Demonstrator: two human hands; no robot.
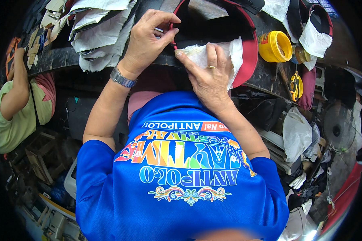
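A curved red-and-black piece [250, 50], perhaps a shoe upper, lies at the table's near edge, with a white cloth lining [236, 52] along its near side. My left hand [149, 42] pinches the piece's narrow red edge between thumb and forefinger. To the right of it, my right hand [211, 78] grips the lined near side. Its thumb presses by the lower end of that red edge, and its other fingers bend over the white cloth. The undersides of my right fingers are hidden.
Stacked white cloth pieces [98, 38] lie left on the dark table [60, 58]. Right are an open yellow jar [275, 47], yellow-handled scissors [296, 86] and another lined piece [315, 38]. A fan [338, 125] stands far right; another person's arm [18, 90] is far left.
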